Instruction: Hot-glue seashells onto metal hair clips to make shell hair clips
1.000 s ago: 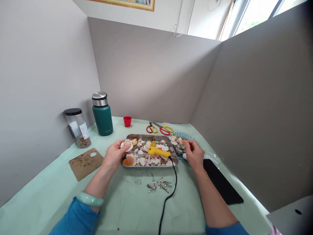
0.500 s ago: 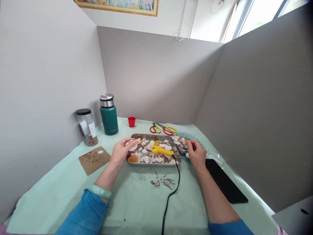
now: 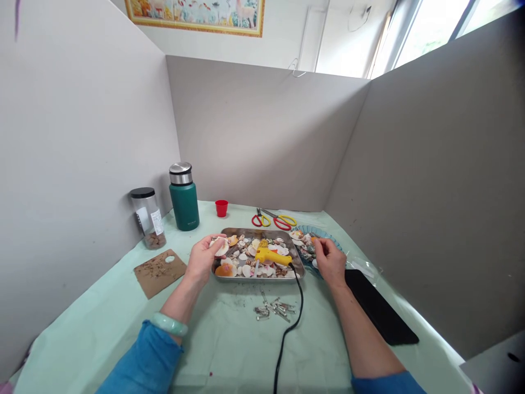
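My left hand (image 3: 202, 258) is closed round a pale scallop shell (image 3: 220, 246), thumb on its face, above the left end of a metal tray (image 3: 262, 280). Shells of several kinds fill the tray, and a yellow hot glue gun (image 3: 273, 255) lies across them with its nozzle toward the near side. Over a blue plate (image 3: 334, 241) heaped with shells (image 3: 302, 241), my right hand (image 3: 331, 262) has thumb and fingertips pinched together. Whatever sits in that pinch, if anything, is too small to make out.
Metal pins or clips (image 3: 275, 309) lie before the tray, beside the glue gun's black cord (image 3: 287, 334). Behind are scissors (image 3: 283, 220) and a red cup (image 3: 221, 208). A green bottle (image 3: 184, 205), jar (image 3: 148, 219) and brown board (image 3: 158, 273) stand left; a black pad (image 3: 381, 309) lies right.
The whole scene sits slightly lower as the head camera tilts up. In my left hand the scallop shell has turned and shows more of its face. My right hand stays over the plate.
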